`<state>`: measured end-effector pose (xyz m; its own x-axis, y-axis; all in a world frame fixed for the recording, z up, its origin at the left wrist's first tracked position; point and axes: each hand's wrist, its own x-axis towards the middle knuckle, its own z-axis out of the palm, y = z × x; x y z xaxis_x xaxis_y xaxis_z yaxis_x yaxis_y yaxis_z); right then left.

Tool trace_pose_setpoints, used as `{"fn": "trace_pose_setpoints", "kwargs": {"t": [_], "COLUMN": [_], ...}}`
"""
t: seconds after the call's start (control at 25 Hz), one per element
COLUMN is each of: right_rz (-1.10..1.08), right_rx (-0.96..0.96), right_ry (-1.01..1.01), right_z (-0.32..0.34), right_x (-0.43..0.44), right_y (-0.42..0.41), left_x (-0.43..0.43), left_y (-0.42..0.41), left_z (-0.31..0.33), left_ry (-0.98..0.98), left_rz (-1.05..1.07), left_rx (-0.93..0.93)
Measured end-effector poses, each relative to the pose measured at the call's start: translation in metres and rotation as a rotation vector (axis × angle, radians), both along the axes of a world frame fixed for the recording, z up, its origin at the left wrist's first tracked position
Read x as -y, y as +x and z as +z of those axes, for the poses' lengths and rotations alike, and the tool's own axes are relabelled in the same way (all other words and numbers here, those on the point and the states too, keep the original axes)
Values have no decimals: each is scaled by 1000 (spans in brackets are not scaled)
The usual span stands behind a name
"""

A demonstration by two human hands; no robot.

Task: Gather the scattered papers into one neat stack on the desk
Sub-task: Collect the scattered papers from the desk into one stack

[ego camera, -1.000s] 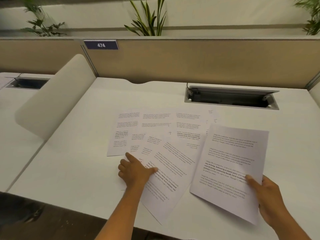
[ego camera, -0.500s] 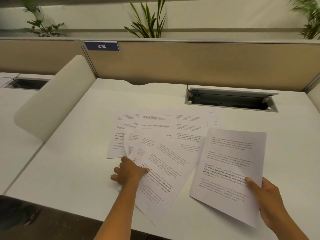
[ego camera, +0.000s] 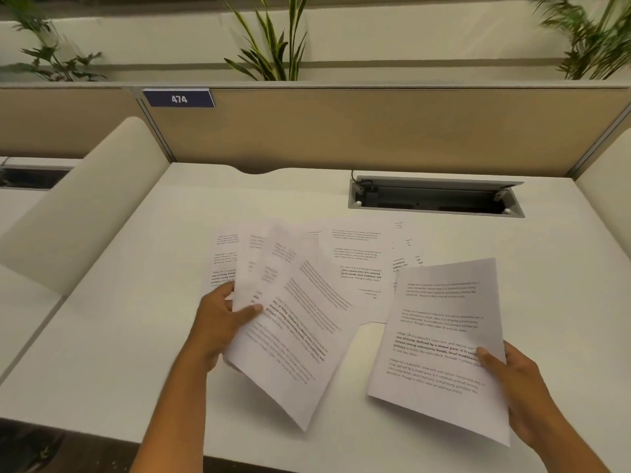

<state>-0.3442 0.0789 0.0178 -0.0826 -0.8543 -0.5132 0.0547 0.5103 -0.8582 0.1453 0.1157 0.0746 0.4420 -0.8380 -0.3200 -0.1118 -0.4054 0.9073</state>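
White printed sheets are sitting in both grasps. Left hand: thumb lying across the top of a fanned bundle of papers, the other fingers curled under its left edge, pinching it tight. The bundle is tilting up off the table, its lower corner hanging out past the near edge; print on it is blurred. Right hand: thumb pressing on the lower right of a single sheet, fingers hidden beneath, gripping it. That sheet is angling up, its bottom corner also reaching the table's front edge. Between and behind the two hands, loose sheets are lying flat on the table, overlapping, some partly covered by the held papers. Farther back, an open cable tray is set into the table surface. Beyond it, a tan partition carrying a blue tag reading 474, with plants above.
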Motion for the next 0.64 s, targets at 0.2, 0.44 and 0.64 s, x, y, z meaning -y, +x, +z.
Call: {"fn": "trace_pose_setpoints", "kwargs": {"t": [0.2,0.44,0.64], "right_rz": [130,272,268], "right_rx": [222,342,417], "right_ry": [5,39,49], "right_z": [13,16,15], "right_x": [-2,-1,-1], "right_y": [17,56,62], "left_x": [8,4,2], "left_y": [-15,-81,-102], "left_z": [-1,-30,-34], "left_ry": [-283,131,118], "left_rz": [113,-101,-260], "left_rx": [-583,-278,-100]}}
